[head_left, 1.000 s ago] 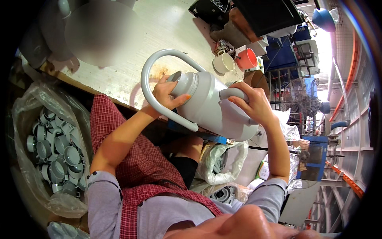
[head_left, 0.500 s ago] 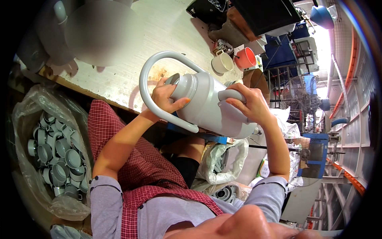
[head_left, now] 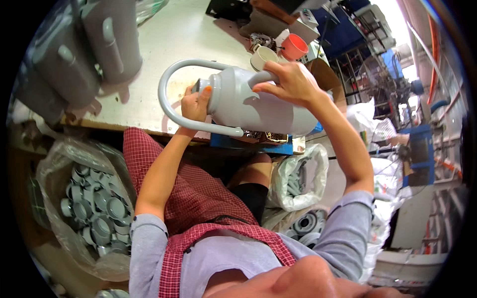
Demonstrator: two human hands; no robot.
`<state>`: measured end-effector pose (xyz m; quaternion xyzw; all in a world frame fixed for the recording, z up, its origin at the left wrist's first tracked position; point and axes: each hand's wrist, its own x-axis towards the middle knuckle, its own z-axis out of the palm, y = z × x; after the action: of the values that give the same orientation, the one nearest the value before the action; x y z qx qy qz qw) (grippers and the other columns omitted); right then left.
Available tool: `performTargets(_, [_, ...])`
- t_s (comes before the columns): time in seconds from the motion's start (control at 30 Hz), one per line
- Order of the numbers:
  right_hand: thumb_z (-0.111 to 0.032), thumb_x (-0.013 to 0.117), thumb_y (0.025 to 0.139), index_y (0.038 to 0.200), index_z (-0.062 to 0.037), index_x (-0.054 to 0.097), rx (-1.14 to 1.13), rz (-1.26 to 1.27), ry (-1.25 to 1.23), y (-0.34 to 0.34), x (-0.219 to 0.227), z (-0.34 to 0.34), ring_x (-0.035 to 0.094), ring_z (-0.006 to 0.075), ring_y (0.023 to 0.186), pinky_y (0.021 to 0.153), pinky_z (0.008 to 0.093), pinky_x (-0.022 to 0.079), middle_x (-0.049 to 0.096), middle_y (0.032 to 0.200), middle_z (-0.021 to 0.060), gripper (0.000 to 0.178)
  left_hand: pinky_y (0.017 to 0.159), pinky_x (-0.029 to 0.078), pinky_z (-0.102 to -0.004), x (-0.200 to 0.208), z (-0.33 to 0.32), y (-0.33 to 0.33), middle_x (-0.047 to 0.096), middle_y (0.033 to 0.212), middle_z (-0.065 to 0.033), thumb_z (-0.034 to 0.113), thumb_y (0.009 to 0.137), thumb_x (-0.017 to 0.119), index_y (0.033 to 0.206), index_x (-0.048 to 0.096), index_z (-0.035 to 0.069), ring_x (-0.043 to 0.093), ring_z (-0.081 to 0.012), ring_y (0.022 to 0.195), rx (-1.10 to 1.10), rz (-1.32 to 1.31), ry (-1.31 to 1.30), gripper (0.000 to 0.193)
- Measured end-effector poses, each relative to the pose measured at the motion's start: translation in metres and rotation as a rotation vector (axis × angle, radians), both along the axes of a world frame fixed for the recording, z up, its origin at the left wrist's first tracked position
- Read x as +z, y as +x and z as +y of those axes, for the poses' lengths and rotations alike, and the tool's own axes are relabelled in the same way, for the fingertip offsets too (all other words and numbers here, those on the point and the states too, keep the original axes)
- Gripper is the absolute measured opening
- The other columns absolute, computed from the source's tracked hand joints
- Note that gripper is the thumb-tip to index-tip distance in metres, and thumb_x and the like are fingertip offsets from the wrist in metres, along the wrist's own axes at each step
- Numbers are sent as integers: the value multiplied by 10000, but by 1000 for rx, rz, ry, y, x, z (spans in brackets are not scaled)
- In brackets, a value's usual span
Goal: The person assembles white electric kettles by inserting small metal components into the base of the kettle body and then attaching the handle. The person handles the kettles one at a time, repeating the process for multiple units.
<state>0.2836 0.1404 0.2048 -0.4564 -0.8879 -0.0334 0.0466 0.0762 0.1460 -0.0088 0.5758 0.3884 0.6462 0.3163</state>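
Tall grey vessels (head_left: 112,47) stand at the left end of the tabletop (head_left: 174,35); a cream cup (head_left: 263,58) and a red cup (head_left: 294,47) sit toward its right. Below its front edge, leftward, a clear bag (head_left: 51,181) holds grey rings (head_left: 103,226); rightward, a white bag (head_left: 294,202) holds grey pieces (head_left: 294,181), possibly handles.

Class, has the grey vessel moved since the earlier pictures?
Yes: judged against the cream pot on the table, the grey vessel now appears closer to it.
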Motion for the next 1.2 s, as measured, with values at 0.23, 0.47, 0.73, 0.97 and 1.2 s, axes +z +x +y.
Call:
performTargets(0.23, [-616,626,814,812,-103,582,389,23,250,-13,12,30,621,344,619,539,411,492,616,664,91,515,495,321,-232,7,1,-42,449,621,44,451,984,525,771,564,44,373,-55,558,48,-138,-232,461])
performTargets(0.47, [-100,743,773,955,-96,691,121,605,-28,70,-66,-94,663,250,778,646,324,525,676,891,97,189,706,501,-299,15,-103,-214,642,1005,-87,425,1003,450,1171,585,4,609,-171,837,403,-497,-279,473])
performTargets(0.73, [-80,657,805,928,-16,640,-365,543,-235,120,-226,-78,630,334,869,764,411,503,658,912,161,140,903,479,-382,48,-164,-214,587,1224,-114,463,1017,369,1290,524,42,585,-239,1066,504,-604,-364,526])
performTargets(0.97, [-52,606,818,944,-7,588,-373,595,-169,134,-243,-80,606,389,864,763,451,489,636,876,197,135,920,474,-370,39,-176,-208,596,1202,-77,470,1036,300,1271,535,44,578,-216,1067,471,-517,-474,540])
performTargets(1.2, [-14,616,877,979,-14,682,-75,764,-20,45,-106,-109,657,188,772,685,298,527,646,871,107,122,972,448,-360,31,-182,-219,588,1232,-92,508,1014,353,1275,529,12,564,-206,1116,386,-749,-445,588])
